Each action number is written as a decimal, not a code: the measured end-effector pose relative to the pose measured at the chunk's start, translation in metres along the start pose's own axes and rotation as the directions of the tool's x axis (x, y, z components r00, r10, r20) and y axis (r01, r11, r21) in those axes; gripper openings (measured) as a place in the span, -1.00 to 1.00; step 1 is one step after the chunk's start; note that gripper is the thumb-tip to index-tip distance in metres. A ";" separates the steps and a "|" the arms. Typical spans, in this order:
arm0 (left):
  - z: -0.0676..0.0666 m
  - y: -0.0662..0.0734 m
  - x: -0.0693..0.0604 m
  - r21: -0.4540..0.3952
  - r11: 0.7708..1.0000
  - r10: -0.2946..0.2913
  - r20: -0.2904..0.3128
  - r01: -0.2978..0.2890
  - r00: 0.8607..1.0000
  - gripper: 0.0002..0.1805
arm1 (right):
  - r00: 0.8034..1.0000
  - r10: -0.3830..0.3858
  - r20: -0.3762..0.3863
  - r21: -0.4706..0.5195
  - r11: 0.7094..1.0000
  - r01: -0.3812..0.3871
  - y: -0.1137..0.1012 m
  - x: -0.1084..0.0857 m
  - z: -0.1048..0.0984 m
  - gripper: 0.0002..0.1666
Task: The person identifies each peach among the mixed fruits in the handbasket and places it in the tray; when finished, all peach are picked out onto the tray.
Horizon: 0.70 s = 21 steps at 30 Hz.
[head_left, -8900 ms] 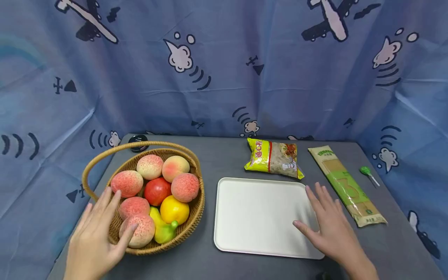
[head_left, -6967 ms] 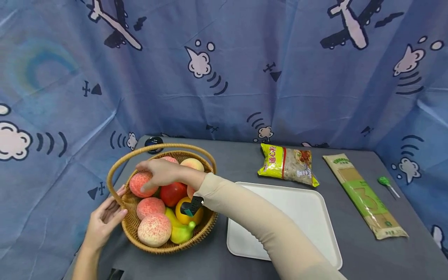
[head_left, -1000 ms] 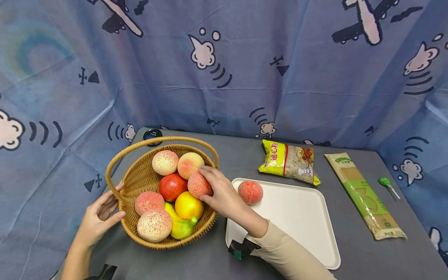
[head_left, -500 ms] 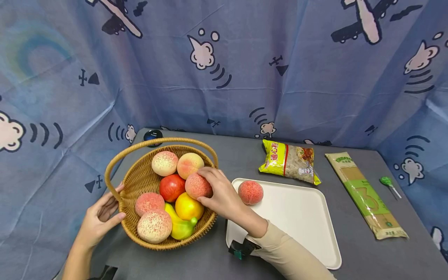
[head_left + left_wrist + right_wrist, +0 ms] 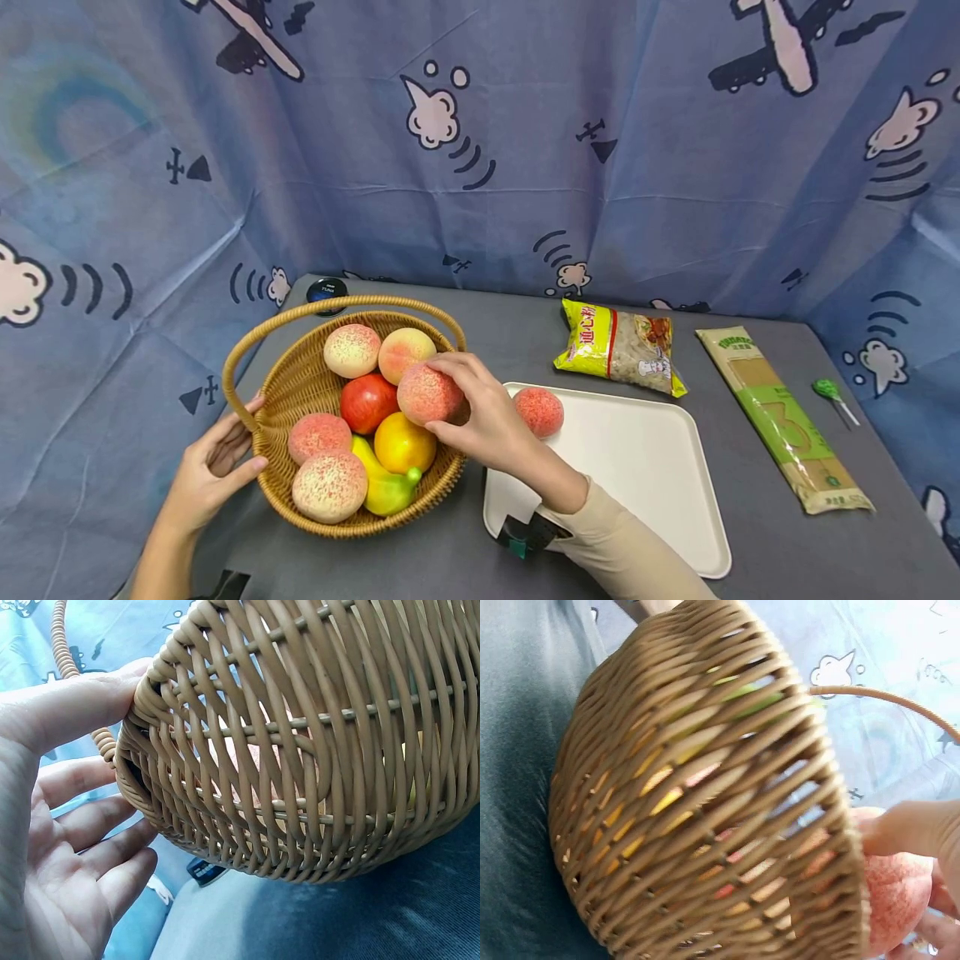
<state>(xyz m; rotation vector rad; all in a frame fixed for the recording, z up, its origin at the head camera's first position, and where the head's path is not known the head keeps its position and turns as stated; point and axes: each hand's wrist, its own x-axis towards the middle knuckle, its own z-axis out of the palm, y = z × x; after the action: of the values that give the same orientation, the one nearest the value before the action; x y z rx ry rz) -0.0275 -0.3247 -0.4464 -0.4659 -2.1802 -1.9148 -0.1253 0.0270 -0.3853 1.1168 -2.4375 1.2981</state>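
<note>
Speckled pink peach (image 5: 430,393): center of frame, at the right side of the wicker basket's (image 5: 288,392) opening. Right hand (image 5: 487,417) grasps it, thumb below, fingers over the top. Whether it touches the fruit beside it, I cannot tell.

Left hand (image 5: 213,462): lower left, holding the basket's left edge near the handle base, thumb on the rim.

In basket: two pale peaches (image 5: 352,350) at the back, red fruit (image 5: 369,403) in the middle, orange (image 5: 405,442) and banana (image 5: 386,483) in front; two more peaches (image 5: 330,486) front left.

Right of basket: white tray (image 5: 622,467), second pink peach (image 5: 539,412) in its upper-left corner. Behind tray, macaroni bag (image 5: 585,337). Right of frame: long noodle packet (image 5: 783,417), green lollipop (image 5: 827,388) beside it. Dark round container (image 5: 327,288) behind the handle, upper left.
</note>
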 end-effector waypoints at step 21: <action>0.002 0.000 0.000 0.008 1.000 0.019 -0.010 -0.019 1.000 -0.28 | 0.950 0.051 -0.307 -0.128 0.987 -0.095 0.048 -0.080 -0.090 -0.09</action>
<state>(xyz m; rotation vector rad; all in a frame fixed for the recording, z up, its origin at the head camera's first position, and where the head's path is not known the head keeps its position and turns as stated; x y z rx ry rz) -0.0270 -0.3232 -0.4465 -0.4728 -2.1687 -1.8947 -0.1189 0.1555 -0.3980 0.7362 -2.3164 1.1932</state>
